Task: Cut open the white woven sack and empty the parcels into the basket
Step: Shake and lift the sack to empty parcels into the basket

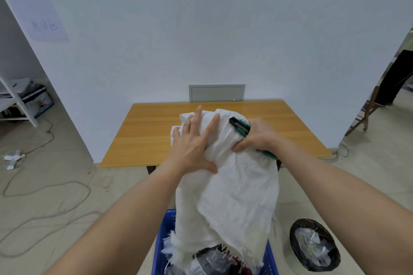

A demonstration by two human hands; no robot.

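**Sack upside down over the basket, parcels coming out**

So the white woven sack (232, 176) was held up with its frayed cut mouth hanging down into the blue basket (164, 241) on the floor, just nearer than the desk (145, 131). A few parcels (207, 261) showed at the opening, too jumbled to count.

Left hand (192, 140) was flat on the far, closed end with fingers straight, pressing, not clenched. Right hand (257, 135) had its grip curled round a bunch of sack fabric plus the green utility knife (240, 127).

My take: shake from the closed end, keep the mouth inside the basket walls, and make sure that blade's retracted (couldn't tell).

Count: one sack, one basket, one knife, one desk, one black bin (315, 244) on the right.
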